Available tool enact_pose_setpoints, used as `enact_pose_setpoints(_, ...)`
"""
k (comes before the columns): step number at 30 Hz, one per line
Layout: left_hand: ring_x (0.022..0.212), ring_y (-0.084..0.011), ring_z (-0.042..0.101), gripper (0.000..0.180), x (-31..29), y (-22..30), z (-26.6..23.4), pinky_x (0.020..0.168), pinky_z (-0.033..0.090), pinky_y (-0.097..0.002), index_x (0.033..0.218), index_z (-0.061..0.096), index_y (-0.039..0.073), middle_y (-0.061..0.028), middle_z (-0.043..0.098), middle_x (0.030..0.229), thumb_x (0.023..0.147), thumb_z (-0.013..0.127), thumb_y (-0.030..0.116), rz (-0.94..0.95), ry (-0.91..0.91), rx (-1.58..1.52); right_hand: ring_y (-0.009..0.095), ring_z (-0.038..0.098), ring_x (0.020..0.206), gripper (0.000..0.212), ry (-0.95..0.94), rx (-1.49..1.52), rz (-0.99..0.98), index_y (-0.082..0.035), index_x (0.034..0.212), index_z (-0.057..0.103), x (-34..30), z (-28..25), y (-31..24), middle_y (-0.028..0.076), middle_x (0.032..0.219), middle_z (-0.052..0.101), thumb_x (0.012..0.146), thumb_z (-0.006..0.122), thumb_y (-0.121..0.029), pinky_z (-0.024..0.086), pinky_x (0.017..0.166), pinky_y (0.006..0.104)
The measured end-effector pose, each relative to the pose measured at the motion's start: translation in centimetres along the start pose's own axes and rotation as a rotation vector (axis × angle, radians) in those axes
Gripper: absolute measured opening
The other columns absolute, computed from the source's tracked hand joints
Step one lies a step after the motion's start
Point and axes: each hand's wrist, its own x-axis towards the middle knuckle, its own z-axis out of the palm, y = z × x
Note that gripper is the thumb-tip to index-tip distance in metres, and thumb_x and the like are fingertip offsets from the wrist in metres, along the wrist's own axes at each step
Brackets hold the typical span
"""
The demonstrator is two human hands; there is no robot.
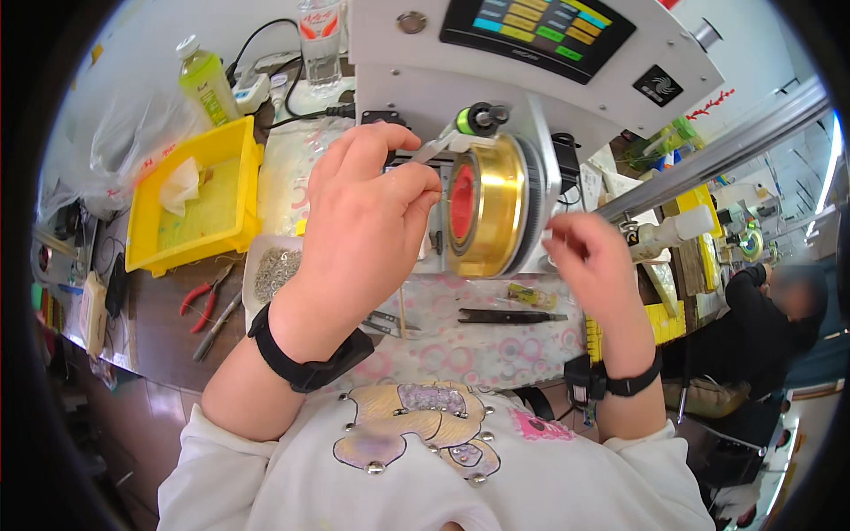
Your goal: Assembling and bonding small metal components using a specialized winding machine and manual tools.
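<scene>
My left hand (367, 208) is raised in front of the machine (558, 124), left of a gold-rimmed spool (498, 208) with a red centre. Its thumb and fingertips are pinched together close to the spool's face; whatever is between them is too small to name. A pale strip (436, 144) runs from beside these fingers up to a green and black knob (481, 119). Right of the spool, my right hand (595, 265) has curled fingers with the tips pressed together near the machine's side plate. What they hold, if anything, I cannot make out.
Black tweezers (509, 316) lie on the patterned table cover below the spool. To the left are a tray of small metal parts (276, 270), red-handled pliers (205, 299) and a yellow bin (146, 239). Bottles stand behind. A person in black (753, 327) sits far right.
</scene>
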Motion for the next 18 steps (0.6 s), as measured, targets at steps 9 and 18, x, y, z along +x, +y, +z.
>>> enact_pose_setpoints(9, 0.112, -0.0320, 0.048, 0.011, 1.3, 1.5, 2.1, 0.094, 0.036, -0.0432, 0.077, 0.070, 0.010, -0.0068, 0.058, 0.112, 0.066, 0.069, 0.007, 0.003, 0.028, 0.043, 0.010, 0.059, 0.087, 0.023, -0.171, 0.619, 0.001, -0.001, 0.105, 0.064, 4.2, 2.7, 0.4, 0.007, 0.096, 0.067, 0.085, 0.060, -0.011, 0.047, 0.079, 0.0279)
enact_pose_setpoints(18, 0.109, -0.0318, 0.049, 0.013, 1.5, 1.8, 2.3, 0.091, 0.040, -0.0412, 0.078, 0.069, 0.006, -0.0095, 0.057, 0.113, 0.065, 0.069, 0.003, -0.062, -0.016, -0.036, 0.008, 0.058, 0.085, 0.023, -0.161, 0.753, 0.025, 0.001, 0.103, 0.064, 4.2, 3.7, 1.0, 0.005, 0.093, 0.067, 0.084, 0.061, -0.010, 0.047, 0.076, 0.0257)
